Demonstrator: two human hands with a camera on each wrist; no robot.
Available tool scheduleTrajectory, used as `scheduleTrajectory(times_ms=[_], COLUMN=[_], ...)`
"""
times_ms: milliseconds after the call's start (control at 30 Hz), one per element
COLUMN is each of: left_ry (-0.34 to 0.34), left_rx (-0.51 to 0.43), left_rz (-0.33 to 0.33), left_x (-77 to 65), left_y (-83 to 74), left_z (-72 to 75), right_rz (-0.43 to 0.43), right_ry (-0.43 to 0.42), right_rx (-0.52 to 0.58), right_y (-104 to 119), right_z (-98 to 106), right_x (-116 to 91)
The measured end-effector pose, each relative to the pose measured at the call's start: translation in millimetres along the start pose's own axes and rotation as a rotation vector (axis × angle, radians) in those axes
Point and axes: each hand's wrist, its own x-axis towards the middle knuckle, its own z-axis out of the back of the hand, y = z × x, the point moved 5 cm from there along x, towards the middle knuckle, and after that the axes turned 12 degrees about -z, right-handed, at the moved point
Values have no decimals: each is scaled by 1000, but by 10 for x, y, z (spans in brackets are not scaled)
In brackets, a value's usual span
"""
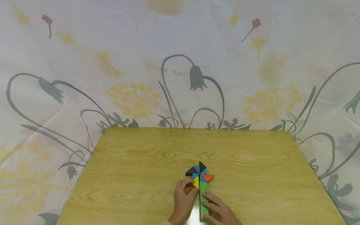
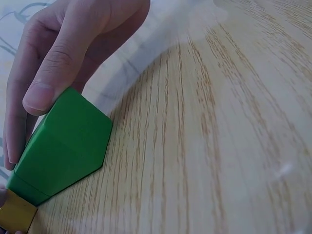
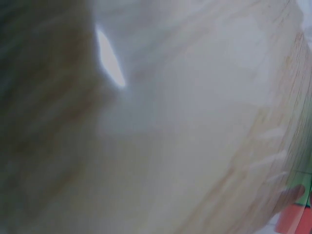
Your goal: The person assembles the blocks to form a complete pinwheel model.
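Observation:
A pinwheel shape of flat blocks lies on the table in the head view. Blue triangular blocks [image 1: 196, 169] form its centre, with dark blocks [image 1: 202, 167], an orange-red block [image 1: 207, 177] and a yellow block [image 1: 196, 182] around them. Two green blocks [image 1: 204, 188] make a straight stem below. My left hand [image 1: 183, 198] pinches the yellow block between thumb and fingers. From the right, my right hand [image 1: 223, 212] rests its fingertips on the green stem. The left wrist view shows that thumb against the green block [image 2: 73, 139], beside the yellow block [image 2: 18, 213].
The wood-grain table [image 1: 129, 157] extends around the blocks. A floral-print cloth [image 1: 183, 42] hangs behind the table and along its sides. Light reflects off the tabletop between my forearms. Mostly blurred tabletop fills the right wrist view, with a red block [image 3: 295, 218] at its corner.

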Motion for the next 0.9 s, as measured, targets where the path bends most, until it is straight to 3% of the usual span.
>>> scheduleTrajectory(times_ms=[67, 200, 300, 500, 667, 900], left_ry=[-1, 1, -3, -10, -17, -15], left_rx=[1, 3, 8, 5, 18, 1], left_rz=[-17, -28, -34, -75, -50, -111], left_x=[5, 4, 3, 0, -76, 16], left_y=[-117, -255, -241, -193, -166, -213], left_z=[17, 28, 19, 9, 37, 30], right_rz=[-45, -40, -5, -76, -19, -116], right_ry=[15, 13, -1, 10, -10, 14], right_rx=[3, -10, -22, 7, 24, 32], right_y=[2, 7, 10, -22, 7, -14], right_z=[0, 5, 2, -16, -68, -10], right_x=[6, 1, -2, -30, -97, 9])
